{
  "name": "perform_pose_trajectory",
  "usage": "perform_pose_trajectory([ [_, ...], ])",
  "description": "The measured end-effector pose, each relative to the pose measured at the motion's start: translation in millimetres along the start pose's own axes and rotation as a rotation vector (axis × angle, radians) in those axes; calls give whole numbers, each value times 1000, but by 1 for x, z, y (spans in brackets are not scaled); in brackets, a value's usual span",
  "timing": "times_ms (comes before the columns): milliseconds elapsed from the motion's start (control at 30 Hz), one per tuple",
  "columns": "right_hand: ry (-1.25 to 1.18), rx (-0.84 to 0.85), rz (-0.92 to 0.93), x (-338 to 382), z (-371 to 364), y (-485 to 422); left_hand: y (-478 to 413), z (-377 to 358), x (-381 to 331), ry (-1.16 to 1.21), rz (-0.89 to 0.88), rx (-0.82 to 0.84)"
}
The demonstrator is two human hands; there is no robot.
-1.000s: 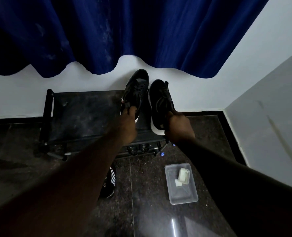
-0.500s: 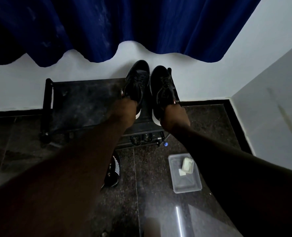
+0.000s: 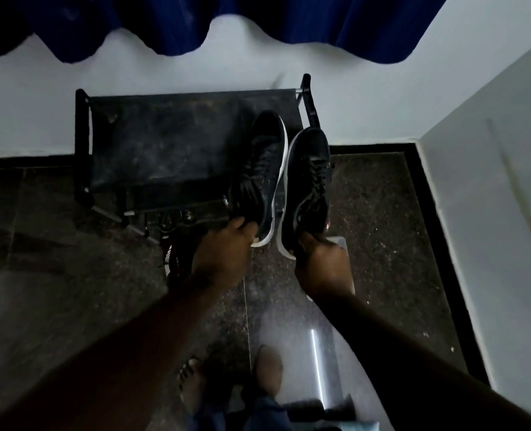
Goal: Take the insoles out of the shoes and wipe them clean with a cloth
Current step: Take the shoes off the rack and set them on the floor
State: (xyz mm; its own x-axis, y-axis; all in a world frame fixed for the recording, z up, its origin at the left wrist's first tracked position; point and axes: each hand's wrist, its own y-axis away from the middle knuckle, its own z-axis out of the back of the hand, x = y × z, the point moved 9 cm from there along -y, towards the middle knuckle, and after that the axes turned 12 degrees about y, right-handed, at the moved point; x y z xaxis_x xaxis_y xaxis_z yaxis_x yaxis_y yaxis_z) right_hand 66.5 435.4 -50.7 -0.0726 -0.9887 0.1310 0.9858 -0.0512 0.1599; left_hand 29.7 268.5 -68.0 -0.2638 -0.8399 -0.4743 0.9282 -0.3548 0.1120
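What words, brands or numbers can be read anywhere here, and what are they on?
No text here can be read.
Shoe on the floor: white marks on its side, too blurred to read.
Left shoe, gripped by the left hand: reddish tag, too small to read.
Right shoe, gripped by the right hand: reddish tag, too small to read.

Left grip [image 3: 223, 259], right grip [image 3: 323, 269], both curled.
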Motion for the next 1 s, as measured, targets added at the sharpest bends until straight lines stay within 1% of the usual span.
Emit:
perform_pose_trajectory([
  [67,14,-19,5,2,-3,28,26,-11,-10,44,-15,26],
  [200,9,-8,12,7,-20,78,71,-29,-19,15,-40,61],
  [333,68,74,28,11,-42,114,105,-52,-16,18,-66,147],
  [433,127,188,24,11,-62,128,120,-69,-9,40,-50,212],
  [633,107,462,-2,16,-113,110,118,-104,14,33,152,364],
  [800,81,549,-3,11,-171,74,105,-143,46,13,278,452],
  [900,85,564,32,8,-212,55,97,-169,68,38,322,459],
  [1000,55,570,25,1,-256,39,90,-204,93,41,350,473],
])
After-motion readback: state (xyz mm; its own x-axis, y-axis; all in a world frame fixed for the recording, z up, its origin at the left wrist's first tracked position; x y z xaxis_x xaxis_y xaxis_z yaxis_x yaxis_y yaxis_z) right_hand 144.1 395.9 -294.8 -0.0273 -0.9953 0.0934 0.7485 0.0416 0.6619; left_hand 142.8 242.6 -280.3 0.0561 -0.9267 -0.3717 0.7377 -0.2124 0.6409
